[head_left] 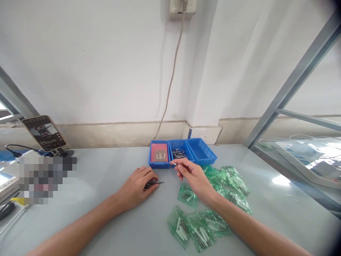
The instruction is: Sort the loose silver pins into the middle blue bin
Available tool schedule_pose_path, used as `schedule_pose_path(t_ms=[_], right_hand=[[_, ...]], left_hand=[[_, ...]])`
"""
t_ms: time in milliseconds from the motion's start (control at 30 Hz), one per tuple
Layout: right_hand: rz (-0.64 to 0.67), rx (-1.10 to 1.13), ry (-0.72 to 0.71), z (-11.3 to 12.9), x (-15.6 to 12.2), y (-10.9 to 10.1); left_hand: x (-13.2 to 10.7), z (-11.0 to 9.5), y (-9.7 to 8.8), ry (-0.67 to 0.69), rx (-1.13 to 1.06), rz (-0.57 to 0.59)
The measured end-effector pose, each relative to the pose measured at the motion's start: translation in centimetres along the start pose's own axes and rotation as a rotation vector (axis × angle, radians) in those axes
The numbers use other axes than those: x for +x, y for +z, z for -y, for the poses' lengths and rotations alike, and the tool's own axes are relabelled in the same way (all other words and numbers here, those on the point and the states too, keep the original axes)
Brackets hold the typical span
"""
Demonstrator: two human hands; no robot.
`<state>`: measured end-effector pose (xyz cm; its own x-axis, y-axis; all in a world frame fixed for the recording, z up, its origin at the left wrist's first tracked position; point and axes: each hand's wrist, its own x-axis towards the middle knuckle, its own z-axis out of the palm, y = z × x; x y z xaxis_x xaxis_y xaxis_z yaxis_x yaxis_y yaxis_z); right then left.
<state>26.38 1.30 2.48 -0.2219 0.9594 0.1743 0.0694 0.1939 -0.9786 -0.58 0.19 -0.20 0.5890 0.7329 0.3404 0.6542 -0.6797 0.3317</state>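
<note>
My left hand (140, 186) rests on the table with its fingers curled round several slim dark metal pieces (151, 184) that look like screws; one tip sticks out to the right. My right hand (194, 177) is in front of the blue bins, thumb and forefinger pinched on a small piece (174, 163) with a pale, shiny end. Just behind that hand, the middle blue bin (192, 159) holds a heap of similar metal pieces (179, 153). Below the right hand lies a green bag (187, 195) with slim pieces inside.
A left blue bin (160, 165) contains a red packet (156, 148) and clear bags; another blue bin (209, 161) stands right. Several filled green bags (202, 231) lie near and under my right forearm. A phone (44, 133) on a stand is at left, metal posts (287, 85) at right.
</note>
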Motion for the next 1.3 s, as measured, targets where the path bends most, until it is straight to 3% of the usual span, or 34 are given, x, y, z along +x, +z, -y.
schedule_pose_path(t_ms=[300, 767, 900, 1033, 1300], right_hand=[[-0.033, 0.083, 0.01, -0.2, 0.2, -0.2], [-0.083, -0.437, -0.181, 0.0, -0.6, -0.1], [-0.038, -0.277, -0.016, -0.2, -0.4, 0.0], [-0.087, -0.036, 0.111, -0.3, 0.1, 0.0], [-0.162, 0.192, 0.088, 0.7, 0.1, 0.0]], left_hand=[[0.1, 0.0, 0.1, -0.006, -0.007, 0.0], [0.0, 0.0, 0.1, 0.016, 0.002, -0.028], [0.1, 0.0, 0.0, 0.008, 0.0, -0.017], [0.0, -0.1, -0.1, 0.007, -0.001, -0.01], [0.0, 0.1, 0.1, 0.006, 0.001, 0.0]])
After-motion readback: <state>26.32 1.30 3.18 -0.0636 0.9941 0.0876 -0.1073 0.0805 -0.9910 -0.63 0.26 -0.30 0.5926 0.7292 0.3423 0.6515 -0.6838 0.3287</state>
